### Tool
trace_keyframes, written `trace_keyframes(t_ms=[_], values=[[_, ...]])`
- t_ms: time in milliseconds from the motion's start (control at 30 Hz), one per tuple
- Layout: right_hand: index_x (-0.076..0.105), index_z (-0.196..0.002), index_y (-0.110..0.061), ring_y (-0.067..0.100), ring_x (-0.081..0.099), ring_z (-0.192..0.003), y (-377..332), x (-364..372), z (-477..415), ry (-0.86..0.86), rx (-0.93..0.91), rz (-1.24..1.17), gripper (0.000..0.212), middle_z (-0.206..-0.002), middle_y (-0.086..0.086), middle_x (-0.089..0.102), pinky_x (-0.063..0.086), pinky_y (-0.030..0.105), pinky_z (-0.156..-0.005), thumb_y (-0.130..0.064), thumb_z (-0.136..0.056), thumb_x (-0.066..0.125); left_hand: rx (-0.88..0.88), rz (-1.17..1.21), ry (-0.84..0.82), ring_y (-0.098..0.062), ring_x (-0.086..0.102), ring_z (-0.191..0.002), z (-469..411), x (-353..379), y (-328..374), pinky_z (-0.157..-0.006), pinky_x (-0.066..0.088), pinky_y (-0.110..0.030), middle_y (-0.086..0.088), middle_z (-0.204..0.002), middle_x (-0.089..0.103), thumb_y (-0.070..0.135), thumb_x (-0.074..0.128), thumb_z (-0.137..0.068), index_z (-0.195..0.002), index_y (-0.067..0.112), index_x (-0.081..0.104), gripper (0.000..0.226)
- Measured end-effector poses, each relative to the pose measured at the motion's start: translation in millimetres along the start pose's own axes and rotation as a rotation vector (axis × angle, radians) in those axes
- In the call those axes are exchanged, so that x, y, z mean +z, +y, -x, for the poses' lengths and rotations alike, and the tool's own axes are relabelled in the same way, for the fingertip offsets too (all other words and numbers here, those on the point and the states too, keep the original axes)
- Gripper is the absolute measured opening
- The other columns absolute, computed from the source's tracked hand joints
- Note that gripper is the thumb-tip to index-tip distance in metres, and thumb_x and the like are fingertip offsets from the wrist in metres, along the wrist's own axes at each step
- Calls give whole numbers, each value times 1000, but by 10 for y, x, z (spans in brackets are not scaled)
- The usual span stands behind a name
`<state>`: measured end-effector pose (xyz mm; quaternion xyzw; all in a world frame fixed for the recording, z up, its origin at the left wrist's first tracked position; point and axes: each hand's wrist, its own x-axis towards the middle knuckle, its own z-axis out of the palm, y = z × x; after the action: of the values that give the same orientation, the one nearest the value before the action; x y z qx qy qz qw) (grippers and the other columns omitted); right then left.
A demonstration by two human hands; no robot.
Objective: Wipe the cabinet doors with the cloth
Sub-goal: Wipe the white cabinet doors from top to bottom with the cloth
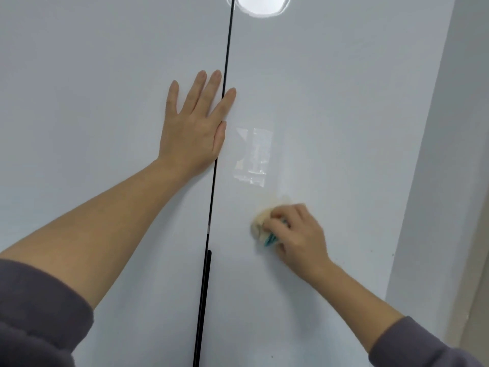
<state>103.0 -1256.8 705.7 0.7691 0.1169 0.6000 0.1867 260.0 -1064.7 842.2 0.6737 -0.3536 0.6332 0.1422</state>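
Cloth (260,223), cream with a teal edge, sits bunched on the right cabinet door (344,107), at six o'clock from a clear tape patch (252,157). It looks soft, light and limp, so it is best held wadded. The right hand (299,234) curls its fingers round it, pressing it to the panel. The left hand (193,131), at nine o'clock from the tape, lies flat with straight fingers across the dark seam (228,49).

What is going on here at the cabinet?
A person is cleaning the cabinet doors. The right hand grips a bunched cloth and presses it on the right door, just below a patch of clear tape. The left hand lies flat on the left door, fingers spread, with one fingertip across the dark gap between the doors.
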Motion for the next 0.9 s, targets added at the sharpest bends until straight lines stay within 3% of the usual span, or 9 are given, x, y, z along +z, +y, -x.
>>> trace_keyframes(t_ms=[67,133,300,433,567,667,733,900], values=[[66,-84,-13,23,47,-86,94,-37,-122,49,138,7,33,-101,-3,52,33,23,-56,7,-58,68,-8,11,-15,-28,9,-151,0,-8,0,-118,8,-58,-9,-163,12,31,22,-103,-155,22,21,53],[63,-86,-15,22,45,-90,57,-16,-46,51,193,-5,39,-103,-6,49,30,22,-57,7,-54,69,-36,43,-23,-29,7,-151,53,-36,48,-119,6,-58,-10,-164,10,32,21,-104,-156,21,19,53],[52,-91,-20,22,44,-83,-80,29,637,-90,30,-40,47,-102,-3,49,38,27,-53,12,-57,59,-43,117,-34,-29,4,-151,583,-37,454,-118,4,-60,-12,-163,7,29,27,-102,-156,21,17,56],[59,-90,-17,27,48,-80,99,-107,697,-117,-28,0,34,-102,2,58,46,35,-56,8,-71,49,-31,88,-83,-29,7,-151,1003,125,681,-117,7,-61,-11,-163,10,27,30,-101,-156,21,19,56],[68,-88,-14,28,48,-94,494,-375,175,35,276,58,35,-102,4,64,38,27,-61,7,-63,58,-61,55,-85,-27,8,-151,1056,187,723,-118,8,-60,-10,-163,11,26,28,-102,-156,21,21,55],[68,-93,-12,27,45,-101,575,-398,163,69,393,59,44,-108,2,59,39,30,-60,13,-57,61,-66,61,-76,-27,8,-151,1057,196,734,-118,7,-60,-10,-163,12,26,28,-101,-156,21,21,55],[63,-95,-18,28,45,-100,451,-336,472,49,377,27,48,-110,-3,55,45,35,-62,12,-58,59,-75,59,-69,-27,9,-151,1064,202,736,-118,7,-59,-9,-163,12,25,28,-101,-156,21,21,55],[53,-94,-25,26,46,-94,294,-339,1266,-106,227,25,34,-108,-5,50,49,38,-59,-3,-71,41,-107,57,-64,-25,7,-151,1078,209,768,-119,5,-58,-8,-164,9,25,28,-101,-156,22,18,56]])
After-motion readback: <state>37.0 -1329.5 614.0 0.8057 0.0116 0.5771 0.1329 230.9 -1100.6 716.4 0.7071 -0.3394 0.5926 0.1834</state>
